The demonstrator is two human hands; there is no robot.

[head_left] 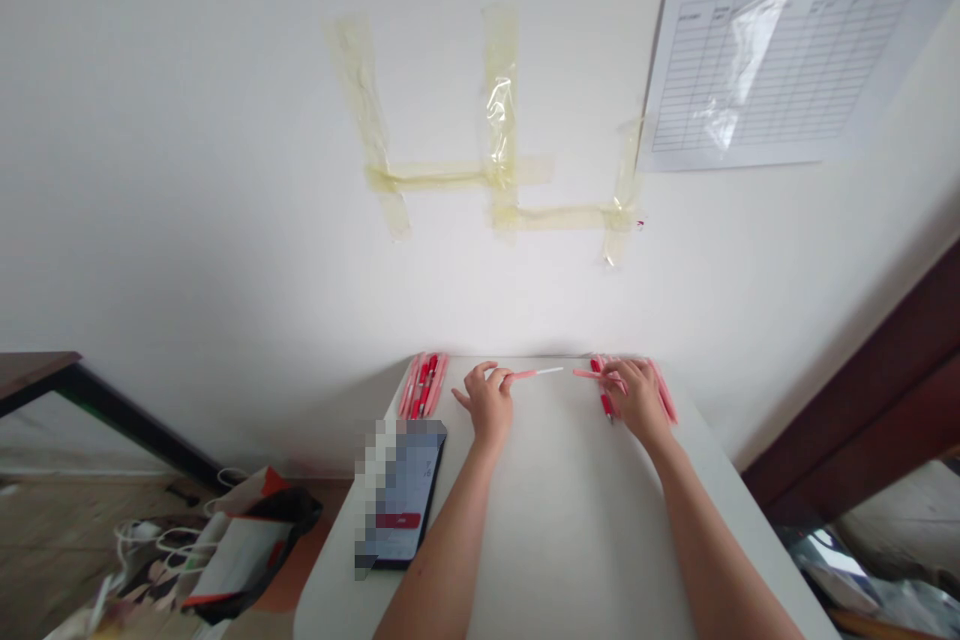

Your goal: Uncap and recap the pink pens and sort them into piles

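Pinched in the fingers of my left hand is a slim pink pen whose white end points right. My right hand closes its fingertips on a short pink piece, perhaps the pen's cap; its far end is hidden by the fingers. A small gap separates the two parts. Beneath and beside my right hand lies a group of pink pens, with a red pen on its left. Farther left, a row of pink and red pens rests on the white table.
A phone, partly pixelated, lies at the table's left edge. The white wall borders the far edge, with yellowed tape and a printed sheet. Bags sit on the floor at left; dark red furniture stands right.
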